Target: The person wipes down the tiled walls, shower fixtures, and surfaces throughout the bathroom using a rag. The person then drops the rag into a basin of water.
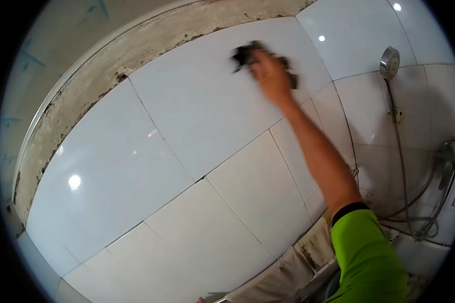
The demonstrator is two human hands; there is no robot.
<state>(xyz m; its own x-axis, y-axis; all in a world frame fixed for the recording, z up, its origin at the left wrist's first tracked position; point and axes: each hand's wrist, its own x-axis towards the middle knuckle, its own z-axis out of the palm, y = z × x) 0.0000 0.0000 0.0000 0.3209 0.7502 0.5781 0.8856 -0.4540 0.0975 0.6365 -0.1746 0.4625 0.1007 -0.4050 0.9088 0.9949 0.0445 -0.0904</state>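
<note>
My right hand (274,76) is raised high against the white wall tiles (207,76), near the corner. Its fingers are closed on a dark, crumpled rag (248,54), which is pressed to or very close to the tile. Motion blurs both the hand and the rag, so the rag's edges are unclear. At the bottom edge of the view, a small skin-coloured tip, perhaps of my left hand (201,300), shows beside a metal bar. The rest of it is out of frame, and its fingers cannot be made out.
A hand shower (390,62) with a hose hangs on the right wall, above a mixer tap (446,159). Brownish cloths (283,275) lie along the foot of the wall. Rough bare plaster (151,50) runs above the tiles, under the ceiling edge.
</note>
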